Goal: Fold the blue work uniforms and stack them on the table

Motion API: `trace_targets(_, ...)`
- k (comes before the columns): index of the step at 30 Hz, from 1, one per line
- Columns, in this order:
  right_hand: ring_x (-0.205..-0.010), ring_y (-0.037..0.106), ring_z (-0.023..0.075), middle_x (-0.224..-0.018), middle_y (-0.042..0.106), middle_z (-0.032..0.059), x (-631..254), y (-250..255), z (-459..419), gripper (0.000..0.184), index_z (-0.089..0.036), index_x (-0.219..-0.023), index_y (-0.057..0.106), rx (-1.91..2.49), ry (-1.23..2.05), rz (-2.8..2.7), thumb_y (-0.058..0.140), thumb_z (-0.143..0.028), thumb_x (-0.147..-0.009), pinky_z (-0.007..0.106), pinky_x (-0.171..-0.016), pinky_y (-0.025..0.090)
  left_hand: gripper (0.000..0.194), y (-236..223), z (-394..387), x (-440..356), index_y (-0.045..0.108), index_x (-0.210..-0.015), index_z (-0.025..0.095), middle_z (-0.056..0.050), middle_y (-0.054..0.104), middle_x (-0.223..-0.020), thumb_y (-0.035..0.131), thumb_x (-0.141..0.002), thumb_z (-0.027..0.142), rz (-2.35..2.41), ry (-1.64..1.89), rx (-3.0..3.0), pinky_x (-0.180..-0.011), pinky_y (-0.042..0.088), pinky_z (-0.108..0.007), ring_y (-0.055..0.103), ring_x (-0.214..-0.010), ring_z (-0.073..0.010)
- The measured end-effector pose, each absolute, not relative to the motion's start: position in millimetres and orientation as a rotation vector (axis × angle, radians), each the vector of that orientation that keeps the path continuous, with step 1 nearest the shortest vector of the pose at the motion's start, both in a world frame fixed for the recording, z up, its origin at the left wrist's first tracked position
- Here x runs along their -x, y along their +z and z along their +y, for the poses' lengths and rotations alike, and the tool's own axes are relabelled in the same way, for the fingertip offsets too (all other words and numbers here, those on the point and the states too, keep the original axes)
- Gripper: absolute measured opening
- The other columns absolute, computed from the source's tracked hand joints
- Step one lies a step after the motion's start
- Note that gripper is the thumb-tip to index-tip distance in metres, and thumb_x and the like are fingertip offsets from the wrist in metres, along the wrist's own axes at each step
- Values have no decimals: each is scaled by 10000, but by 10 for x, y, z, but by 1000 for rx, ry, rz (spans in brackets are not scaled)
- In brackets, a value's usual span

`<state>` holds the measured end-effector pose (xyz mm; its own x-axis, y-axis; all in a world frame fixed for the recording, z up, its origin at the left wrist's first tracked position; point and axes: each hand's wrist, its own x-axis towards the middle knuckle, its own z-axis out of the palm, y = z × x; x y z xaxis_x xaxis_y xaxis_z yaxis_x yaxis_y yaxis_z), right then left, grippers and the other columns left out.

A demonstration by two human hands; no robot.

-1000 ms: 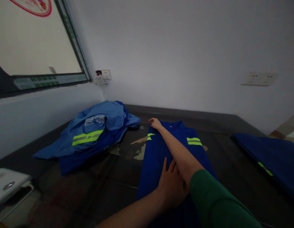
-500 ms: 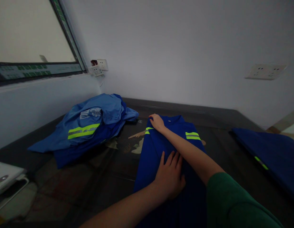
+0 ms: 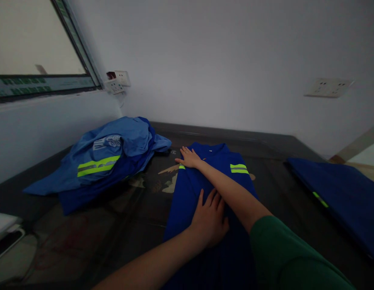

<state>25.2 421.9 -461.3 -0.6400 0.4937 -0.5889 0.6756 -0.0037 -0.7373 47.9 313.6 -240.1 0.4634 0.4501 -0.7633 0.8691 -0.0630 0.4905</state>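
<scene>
A dark blue work jacket (image 3: pixel 187 197) with yellow-and-grey reflective bands lies folded lengthwise on the dark table, its collar toward the wall. My right hand (image 3: pixel 189 157) rests on the jacket's left shoulder edge, fingers spread over the band there. Lower down, my left hand (image 3: pixel 209 217) lies on the jacket front with its fingers apart. The right forearm crosses above the left fingertips and covers part of the chest.
A heap of light and dark blue garments (image 3: pixel 111 149) lies at the left. Another folded blue garment (image 3: pixel 341 189) lies at the right. A white device (image 3: pixel 5 227) stands at the left edge of the dark table (image 3: pixel 126 237). Sockets (image 3: pixel 329 88) are on the wall.
My right hand has gone from curled fingers at the jacket's shoulder to spread fingers lying flat on it. My left hand stays on the jacket. The view has shifted slightly.
</scene>
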Motion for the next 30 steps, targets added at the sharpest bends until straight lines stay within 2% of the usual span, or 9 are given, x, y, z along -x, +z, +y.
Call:
trace_targets(5,-1421,259,241,-1531,286,158,-396,-4579,4264,678,-95,-1476,308,-1351,-1840,2193,459,-464,-927,420,-1155,213,602,-2383,3133,-475,309,-1468,154,-105,308,-1533,373,-925,408,1147,-492,-1716,-1177,79,-567,178,-1444,-259)
trace_targets(8,-1359,380,211,-1461,424,149,-460,-4444,4196,508,-108,-1407,435,-1576,-1761,2206,405,-357,-965,360,-1113,306,610,-2384,3122,-474,312,-1465,127,-118,318,-1527,361,-930,416,1139,-499,-1727,-1178,86,-563,193,-1439,-264)
trace_targets(10,-1323,428,224,-1418,478,148,-481,-4343,4108,454,-121,-1351,509,-1606,-1719,2208,407,-339,-966,378,-1100,323,613,-2390,3114,-474,311,-1464,114,-123,323,-1524,348,-934,420,1130,-501,-1742,-1178,91,-559,198,-1437,-264)
trace_targets(14,-1389,324,277,-1468,410,154,-522,-4181,4022,516,-137,-1377,480,-1424,-1724,2235,455,-424,-948,517,-1129,233,597,-2415,3082,-477,336,-1454,125,-118,329,-1522,344,-936,421,1135,-514,-1768,-1175,100,-559,200,-1438,-257)
trace_targets(17,-1416,267,266,-1488,381,144,-667,-4005,4079,526,-141,-1393,457,-1499,-1762,2268,421,-440,-961,534,-1137,202,600,-2430,3052,-492,319,-1464,137,-105,315,-1530,354,-934,417,1142,-525,-1799,-1176,113,-551,205,-1438,-249)
trace_targets(20,-1386,338,227,-1434,462,142,-1004,-3655,4053,475,-133,-1339,524,-1631,-1890,2314,427,-408,-964,459,-1139,258,592,-2426,3033,-520,309,-1470,138,-107,317,-1528,349,-938,396,1142,-553,-1833,-1175,125,-545,224,-1432,-249)
trace_targets(22,-1356,389,207,-1381,522,141,-1329,-3332,3907,423,-136,-1281,580,-1607,-2014,2341,458,-376,-954,415,-1132,295,569,-2414,3023,-539,359,-1447,129,-124,361,-1504,345,-939,386,1133,-595,-1845,-1171,133,-546,257,-1420,-261)
trace_targets(25,-1336,417,206,-1348,556,114,-1904,-2810,3522,338,-185,-1220,626,-1578,-2123,2309,492,-309,-935,436,-1110,341,547,-2404,2997,-549,418,-1410,122,-137,396,-1480,349,-939,389,1120,-622,-1877,-1167,144,-545,280,-1411,-273)
trace_targets(30,-1223,538,217,-1238,637,93,-2896,-2044,2807,273,-212,-1115,674,-1865,-2059,2083,499,-259,-911,463,-1057,410,562,-2470,2947,-518,315,-1460,114,-129,283,-1538,341,-941,329,1103,-514,-1892,-1171,163,-509,223,-1435,-238)
